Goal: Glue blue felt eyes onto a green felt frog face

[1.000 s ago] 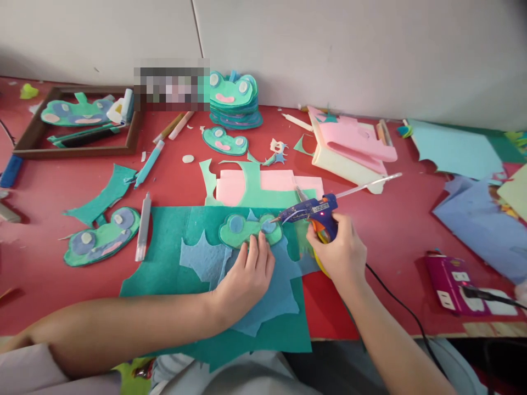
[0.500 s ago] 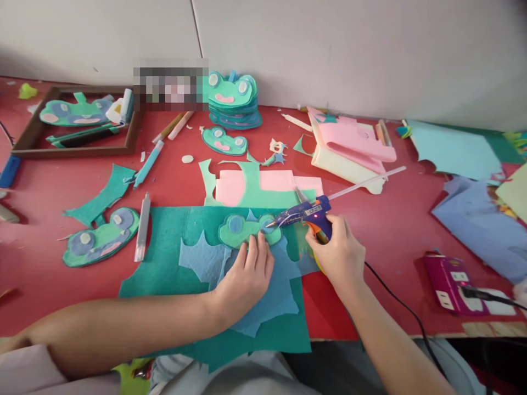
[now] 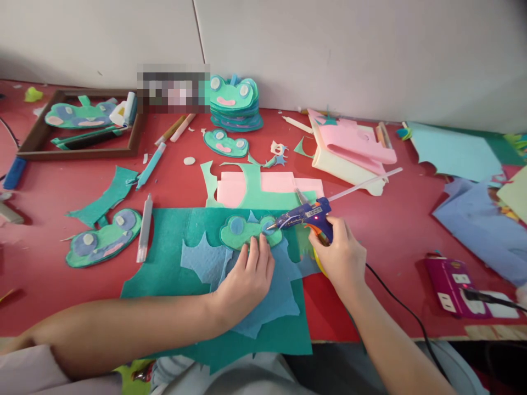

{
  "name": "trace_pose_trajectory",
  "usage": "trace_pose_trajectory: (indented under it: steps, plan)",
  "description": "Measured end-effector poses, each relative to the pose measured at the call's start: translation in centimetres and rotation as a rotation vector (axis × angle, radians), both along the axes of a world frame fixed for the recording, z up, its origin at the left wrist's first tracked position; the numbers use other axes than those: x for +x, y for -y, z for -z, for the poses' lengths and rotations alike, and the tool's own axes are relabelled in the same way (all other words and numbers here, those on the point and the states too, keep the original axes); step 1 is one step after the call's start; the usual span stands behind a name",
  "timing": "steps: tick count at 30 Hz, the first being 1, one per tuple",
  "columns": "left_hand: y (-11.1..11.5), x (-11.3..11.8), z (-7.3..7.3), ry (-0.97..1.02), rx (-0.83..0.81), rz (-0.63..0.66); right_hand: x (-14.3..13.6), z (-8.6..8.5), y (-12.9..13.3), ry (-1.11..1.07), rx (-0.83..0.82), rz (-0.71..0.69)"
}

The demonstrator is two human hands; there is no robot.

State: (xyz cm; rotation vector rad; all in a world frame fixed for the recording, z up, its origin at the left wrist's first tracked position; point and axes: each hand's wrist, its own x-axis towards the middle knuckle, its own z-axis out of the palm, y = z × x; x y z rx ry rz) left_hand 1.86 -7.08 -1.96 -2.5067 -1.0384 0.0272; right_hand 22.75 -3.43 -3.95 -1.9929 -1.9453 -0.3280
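Since a second ago, the nozzle of my glue gun (image 3: 307, 214) has slipped slightly left and nearer to me; it is now over the right of two blue eye discs (image 3: 236, 225) on the frog-shaped felt face (image 3: 249, 229). On the near side of that face, a blue felt scrap (image 3: 267, 312) lies on the dark green felt sheet (image 3: 164, 280), which is also under the face. My left hand (image 3: 245, 277) reaches over both, fingers stretched and close together, tips resting on the face's near edge, grasping nothing. To the right of the face, my right hand (image 3: 343, 249) is curled firmly round the gun's handle. I can't tell whether the nozzle touches felt.

I judge the face part-made: both discs are in place, but I see no white dots or pink mouth. Beyond it, a smaller frog face (image 3: 226, 144) has both, as does the top one of a frog stack (image 3: 234, 104) farther behind.
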Motion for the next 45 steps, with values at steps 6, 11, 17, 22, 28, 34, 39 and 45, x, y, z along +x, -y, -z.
trace_pose_trajectory:
  steps: [6, 11, 17, 22, 28, 34, 39, 45]
  plan:
    - [0.03, 0.0, 0.02, -0.017, 0.007, 0.002, -0.05, -0.01, 0.04, -0.003, -0.004, 0.002]
    - [0.05, -0.01, 0.08, -0.005, 0.009, 0.006, -0.02, 0.21, 0.01, -0.014, 0.002, 0.008]
    - [0.03, -0.04, 0.01, -0.006, 0.001, 0.004, -0.06, 0.13, 0.01, 0.005, 0.005, 0.014]
    - [-0.02, 0.0, 0.12, -0.01, 0.01, 0.007, -0.14, 0.12, 0.03, -0.014, -0.005, 0.02]
    - [-0.01, 0.02, 0.18, -0.016, 0.011, 0.013, -0.07, 0.18, 0.02, -0.012, -0.003, 0.005]
    - [0.01, 0.0, 0.12, -0.004, -0.005, 0.007, -0.13, 0.11, 0.03, -0.014, -0.005, 0.021]
    - [0.0, 0.04, 0.07, 0.008, -0.017, 0.005, -0.18, 0.04, -0.01, -0.022, -0.002, 0.018]
    - [0.04, 0.01, 0.06, -0.001, -0.006, 0.008, -0.27, 0.04, -0.03, -0.026, 0.004, 0.032]
